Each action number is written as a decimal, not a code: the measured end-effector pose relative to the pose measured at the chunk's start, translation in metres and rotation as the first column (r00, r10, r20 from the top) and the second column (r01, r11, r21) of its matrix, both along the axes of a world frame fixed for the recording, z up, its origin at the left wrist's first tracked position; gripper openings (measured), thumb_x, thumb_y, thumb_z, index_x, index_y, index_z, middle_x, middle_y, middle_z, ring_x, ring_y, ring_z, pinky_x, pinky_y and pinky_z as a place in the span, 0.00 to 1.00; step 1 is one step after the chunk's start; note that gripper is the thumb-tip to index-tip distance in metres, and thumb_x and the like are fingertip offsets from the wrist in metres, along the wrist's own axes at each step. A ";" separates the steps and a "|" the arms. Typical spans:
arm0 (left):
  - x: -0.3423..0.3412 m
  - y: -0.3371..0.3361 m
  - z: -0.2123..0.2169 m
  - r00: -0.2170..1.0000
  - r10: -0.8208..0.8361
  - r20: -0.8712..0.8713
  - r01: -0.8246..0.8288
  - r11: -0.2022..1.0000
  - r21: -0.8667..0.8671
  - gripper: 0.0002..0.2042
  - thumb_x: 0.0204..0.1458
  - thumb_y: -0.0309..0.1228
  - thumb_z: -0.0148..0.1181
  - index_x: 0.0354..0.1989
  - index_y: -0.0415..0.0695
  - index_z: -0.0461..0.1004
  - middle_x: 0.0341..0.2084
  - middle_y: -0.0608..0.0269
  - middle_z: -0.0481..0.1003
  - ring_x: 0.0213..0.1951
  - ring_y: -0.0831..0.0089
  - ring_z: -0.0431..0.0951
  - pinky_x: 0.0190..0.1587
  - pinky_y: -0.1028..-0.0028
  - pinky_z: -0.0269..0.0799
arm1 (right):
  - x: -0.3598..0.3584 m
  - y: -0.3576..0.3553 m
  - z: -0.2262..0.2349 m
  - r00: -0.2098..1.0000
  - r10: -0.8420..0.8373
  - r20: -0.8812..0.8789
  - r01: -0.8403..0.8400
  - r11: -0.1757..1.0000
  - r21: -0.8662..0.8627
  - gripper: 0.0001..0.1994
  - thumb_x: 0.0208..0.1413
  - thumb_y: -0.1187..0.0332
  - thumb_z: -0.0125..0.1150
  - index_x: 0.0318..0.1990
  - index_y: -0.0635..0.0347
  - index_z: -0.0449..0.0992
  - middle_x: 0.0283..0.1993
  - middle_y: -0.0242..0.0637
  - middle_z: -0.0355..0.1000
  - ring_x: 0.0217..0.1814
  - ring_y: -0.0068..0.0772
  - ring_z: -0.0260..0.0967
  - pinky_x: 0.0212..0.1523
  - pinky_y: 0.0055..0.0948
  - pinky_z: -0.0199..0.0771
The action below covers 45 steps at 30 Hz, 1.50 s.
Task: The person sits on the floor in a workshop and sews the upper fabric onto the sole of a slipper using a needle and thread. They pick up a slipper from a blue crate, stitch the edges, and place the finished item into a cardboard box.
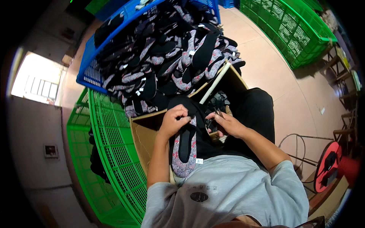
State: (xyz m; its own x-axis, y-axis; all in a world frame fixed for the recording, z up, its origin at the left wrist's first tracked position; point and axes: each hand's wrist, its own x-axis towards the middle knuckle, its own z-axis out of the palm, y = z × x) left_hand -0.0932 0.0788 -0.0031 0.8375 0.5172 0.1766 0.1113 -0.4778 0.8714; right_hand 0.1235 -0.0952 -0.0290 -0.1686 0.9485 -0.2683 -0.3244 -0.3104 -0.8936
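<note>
Grey floral slipper (184,146) with black insole is on the person's lap, long axis roughly up-down in view. Left hand (175,118) has it pinched at the far end, fingers curled in. White tag (199,161) sticks out at its near right edge. Right hand (228,123) just beside, closed around a small dark tool (219,113), tip pointing up-left; looks like snips, too small to be sure. Dark scraps (218,99) sit in the open box past that hand, white bar (215,84) above them. Big pile of similar slippers (159,60) ahead, blue crate (86,60) around its far side. Green crate (118,163) at left, another green crate (281,22) upper right
</note>
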 end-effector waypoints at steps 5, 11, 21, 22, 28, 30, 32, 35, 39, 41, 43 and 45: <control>0.001 0.001 -0.010 0.994 0.083 -0.070 -0.101 0.942 -0.319 0.07 0.45 0.23 0.62 0.21 0.33 0.71 0.22 0.68 0.68 0.26 0.81 0.67 0.30 0.78 0.60 | -0.012 -0.007 0.006 0.963 0.106 0.248 -0.127 0.990 0.067 0.20 0.71 0.54 0.38 0.53 0.64 0.64 0.40 0.34 0.68 0.39 0.23 0.73 0.44 0.23 0.70; 0.001 0.008 -0.026 0.983 0.158 -0.092 -0.182 0.785 -0.592 0.08 0.50 0.24 0.59 0.22 0.32 0.75 0.26 0.68 0.70 0.29 0.80 0.71 0.36 0.79 0.65 | -0.015 0.014 0.009 0.995 0.055 0.089 -0.048 0.996 -0.076 0.13 0.69 0.59 0.48 0.46 0.60 0.65 0.39 0.31 0.68 0.40 0.19 0.71 0.41 0.21 0.69; 0.001 0.008 -0.033 0.976 0.218 0.001 -0.146 0.658 -0.738 0.10 0.52 0.27 0.61 0.22 0.35 0.74 0.23 0.72 0.67 0.26 0.85 0.66 0.30 0.81 0.61 | -0.042 0.046 0.011 0.994 0.021 0.108 -0.008 0.993 -0.119 0.09 0.67 0.61 0.52 0.43 0.57 0.68 0.32 0.28 0.71 0.27 0.12 0.60 0.27 0.14 0.58; 0.001 0.008 -0.033 0.975 0.220 -0.007 -0.152 0.649 -0.746 0.10 0.52 0.27 0.61 0.22 0.35 0.75 0.23 0.72 0.67 0.26 0.85 0.67 0.30 0.81 0.61 | -0.044 0.048 0.012 0.993 0.017 0.115 -0.003 0.992 -0.125 0.10 0.67 0.61 0.52 0.42 0.58 0.68 0.33 0.28 0.71 0.30 0.13 0.62 0.29 0.15 0.60; 0.003 0.009 -0.028 0.978 0.205 -0.030 -0.157 0.640 -0.752 0.08 0.52 0.26 0.60 0.26 0.34 0.79 0.27 0.69 0.70 0.31 0.81 0.71 0.38 0.80 0.63 | -0.044 0.054 0.006 0.991 -0.003 0.133 0.024 0.987 -0.157 0.08 0.67 0.61 0.53 0.40 0.55 0.68 0.29 0.27 0.70 0.23 0.11 0.54 0.23 0.15 0.53; 0.004 0.008 -0.030 0.976 0.214 -0.049 -0.177 0.635 -0.752 0.08 0.52 0.27 0.60 0.25 0.35 0.79 0.26 0.69 0.70 0.31 0.81 0.71 0.38 0.80 0.63 | -0.045 0.055 0.005 0.992 -0.024 0.125 0.040 0.991 -0.126 0.08 0.67 0.61 0.53 0.40 0.54 0.68 0.28 0.27 0.70 0.20 0.10 0.51 0.20 0.14 0.49; 0.004 0.007 -0.031 0.975 0.216 -0.053 -0.182 0.642 -0.745 0.08 0.52 0.27 0.60 0.25 0.35 0.79 0.26 0.68 0.70 0.31 0.81 0.71 0.37 0.80 0.64 | -0.044 0.058 0.006 0.994 -0.029 0.105 0.039 0.995 -0.095 0.09 0.66 0.61 0.53 0.39 0.54 0.68 0.28 0.27 0.69 0.21 0.11 0.53 0.20 0.14 0.50; 0.004 0.008 -0.032 0.975 0.217 -0.045 -0.180 0.653 -0.736 0.08 0.51 0.27 0.61 0.25 0.34 0.80 0.25 0.68 0.71 0.30 0.81 0.72 0.35 0.80 0.65 | -0.040 0.062 -0.002 0.984 0.047 0.175 -0.026 0.993 -0.119 0.09 0.66 0.60 0.54 0.39 0.56 0.68 0.28 0.26 0.68 0.23 0.12 0.57 0.21 0.14 0.52; 0.005 0.008 -0.035 0.973 0.229 -0.038 -0.181 0.647 -0.741 0.08 0.51 0.28 0.62 0.26 0.34 0.80 0.24 0.68 0.73 0.27 0.82 0.72 0.32 0.80 0.66 | -0.038 0.065 -0.009 0.982 0.045 0.182 -0.029 0.996 -0.088 0.10 0.66 0.60 0.54 0.39 0.56 0.68 0.29 0.26 0.68 0.24 0.12 0.59 0.22 0.14 0.53; 0.006 0.008 -0.034 0.973 0.227 -0.034 -0.178 0.652 -0.737 0.08 0.51 0.28 0.62 0.25 0.34 0.80 0.24 0.69 0.72 0.27 0.81 0.72 0.32 0.80 0.65 | -0.040 0.066 -0.012 0.985 0.031 0.167 -0.018 0.997 -0.078 0.10 0.66 0.60 0.54 0.39 0.56 0.68 0.29 0.27 0.68 0.25 0.13 0.60 0.22 0.14 0.54; 0.006 0.008 -0.035 0.974 0.224 -0.040 -0.180 0.649 -0.739 0.09 0.52 0.27 0.60 0.24 0.35 0.79 0.25 0.69 0.70 0.28 0.81 0.71 0.34 0.80 0.64 | -0.039 0.067 -0.008 0.986 0.047 0.157 -0.029 0.993 -0.112 0.10 0.66 0.60 0.54 0.38 0.56 0.68 0.28 0.27 0.69 0.23 0.12 0.58 0.21 0.14 0.52; 0.006 0.009 -0.035 0.975 0.216 -0.046 -0.179 0.653 -0.736 0.09 0.52 0.27 0.60 0.24 0.35 0.79 0.25 0.69 0.70 0.28 0.81 0.71 0.33 0.80 0.64 | -0.038 0.068 -0.004 0.990 0.049 0.130 -0.032 0.991 -0.131 0.10 0.66 0.60 0.54 0.38 0.55 0.68 0.28 0.27 0.69 0.22 0.12 0.56 0.20 0.14 0.50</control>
State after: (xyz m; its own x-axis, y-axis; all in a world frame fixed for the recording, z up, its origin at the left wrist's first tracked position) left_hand -0.0877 0.0876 -0.0380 0.7013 0.6467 -0.2999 0.0815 0.3451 0.9350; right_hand 0.0851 -0.0277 -0.0330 -0.1614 0.8979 -0.4096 -0.1903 -0.4356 -0.8798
